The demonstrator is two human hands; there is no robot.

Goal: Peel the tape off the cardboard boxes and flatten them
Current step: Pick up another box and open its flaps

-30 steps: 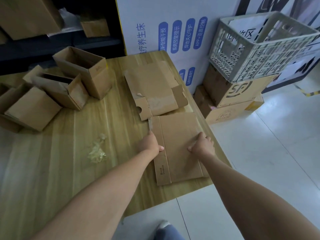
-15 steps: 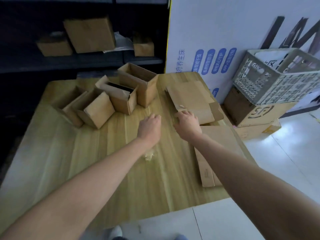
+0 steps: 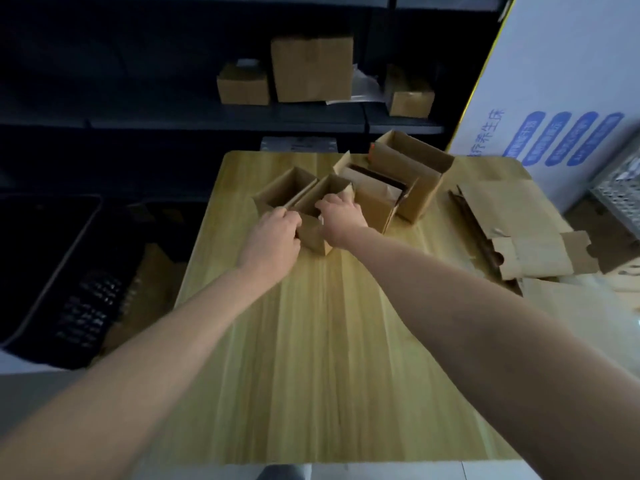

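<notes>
Leaves flattened cardboard (image 3: 512,209) at right of table (image 3: 311,341); now grips open box (image 3: 317,239), far centre, with left hand (image 3: 273,233) and right hand (image 3: 341,216), fingers curled round walls; likely starts next flattening cycle

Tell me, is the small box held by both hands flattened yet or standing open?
Standing open, not flattened. The small box has upright walls around a dark hollow; the left hand and right hand grip its sides.
</notes>
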